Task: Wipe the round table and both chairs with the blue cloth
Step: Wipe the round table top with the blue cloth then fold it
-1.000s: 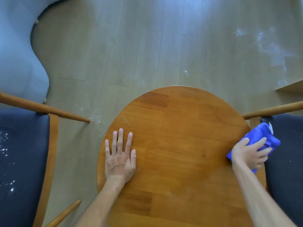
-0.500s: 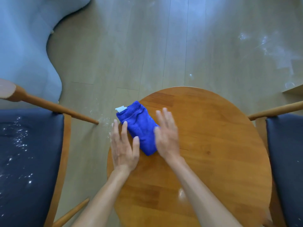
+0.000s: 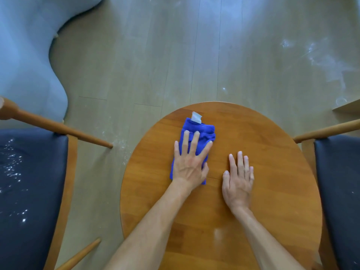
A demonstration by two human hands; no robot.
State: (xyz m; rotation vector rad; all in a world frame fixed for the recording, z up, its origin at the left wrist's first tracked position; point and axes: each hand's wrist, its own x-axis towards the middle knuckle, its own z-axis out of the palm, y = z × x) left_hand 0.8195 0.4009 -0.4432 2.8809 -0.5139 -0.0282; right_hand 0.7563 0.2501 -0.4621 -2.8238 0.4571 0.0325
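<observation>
Cloth (image 3: 196, 141) lies folded and blue on the round wooden desk (image 3: 263, 145), directly under the left hand (image 3: 190, 164), whose fingers (image 3: 194, 142) are spread straight and flat on top of it, pressing rather than curling round it. Its long axis runs away from the person, roughly in line with those fingers: the far end, with a small white tag (image 3: 196, 117), sticks out just beyond the fingertips toward the far rim of the desk, and the near end shows at the heel of the palm. The right hand (image 3: 238, 182) rests flat on bare wood just beside it, fingers straight and released, holding nothing; the cloth lies to the left of those fingers, close by but not touching them. So the left hand is the one on the cloth and, by my judgement, the one that will drive the wipe, with the right one only steadying. From the left fingers, most of the unwiped-looking wood lies to the right and toward the person. A dark-cushioned chair (image 3: 29, 191) stands well off to the left of the left fingers, its seat flecked with white specks, and a second chair (image 3: 341, 182) stands to the right of the right fingers; both seem not yet wiped.
</observation>
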